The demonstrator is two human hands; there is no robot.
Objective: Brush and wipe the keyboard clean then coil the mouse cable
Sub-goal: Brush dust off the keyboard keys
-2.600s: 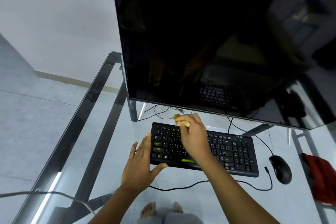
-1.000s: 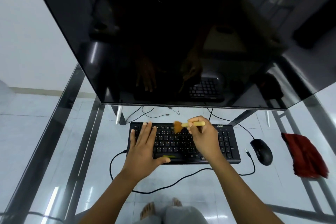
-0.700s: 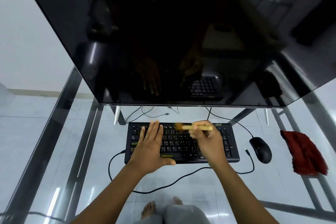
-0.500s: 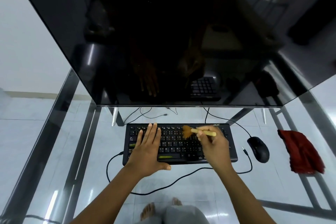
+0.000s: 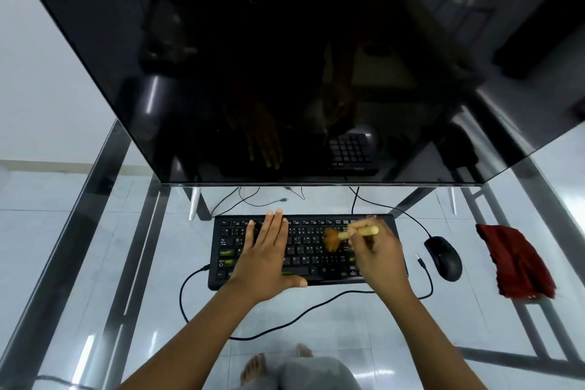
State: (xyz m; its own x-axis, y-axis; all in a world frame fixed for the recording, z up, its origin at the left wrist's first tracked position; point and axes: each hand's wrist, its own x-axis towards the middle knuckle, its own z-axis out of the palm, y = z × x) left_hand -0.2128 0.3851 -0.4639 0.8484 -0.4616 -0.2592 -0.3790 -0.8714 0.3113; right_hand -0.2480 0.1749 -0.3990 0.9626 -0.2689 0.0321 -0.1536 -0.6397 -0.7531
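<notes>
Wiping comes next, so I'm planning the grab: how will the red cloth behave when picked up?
The red cloth lies crumpled in folds, so probably floppy, draping when lifted. It looks thin, likely light. On the smooth glass table it may slide if pushed.

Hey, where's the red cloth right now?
In the head view, the red cloth lies on the glass table at the far right, just beyond the black mouse.
</notes>
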